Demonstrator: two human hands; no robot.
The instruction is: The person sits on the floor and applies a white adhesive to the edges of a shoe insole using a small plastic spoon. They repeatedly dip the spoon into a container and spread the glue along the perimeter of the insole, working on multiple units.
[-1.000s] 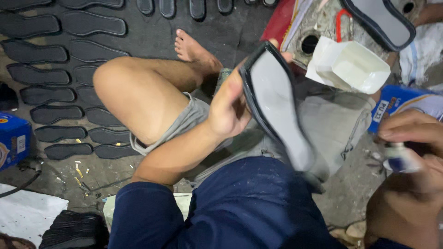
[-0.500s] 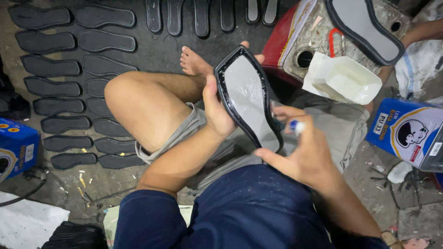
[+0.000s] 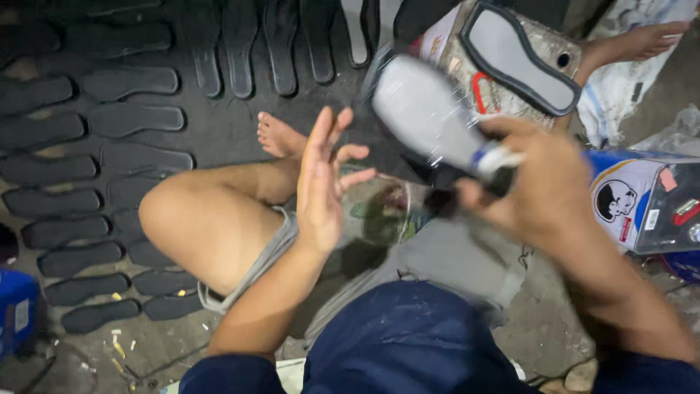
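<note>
My left hand [image 3: 324, 182] is raised above my bare knee [image 3: 197, 219], fingers spread, holding nothing. My right hand [image 3: 539, 182] grips the heel end of a grey shoe sole with a black rim [image 3: 423, 109], which is blurred and tilted up to the left. A small brush with a white and blue handle [image 3: 496, 157] is in the same hand. A second grey sole with a black rim [image 3: 514, 58] lies on a worn metal tin [image 3: 467, 69] just behind.
Rows of black soles [image 3: 131, 120] cover the dark floor at left and top. A printed carton [image 3: 634, 208] stands at right, a blue box [image 3: 18, 314] at far left. Another person's foot [image 3: 634, 40] rests at top right. My own foot [image 3: 281, 138] lies ahead.
My left hand has let go of the sole and opened. The sole is now held by my right hand, further right and higher, together with the brush.
</note>
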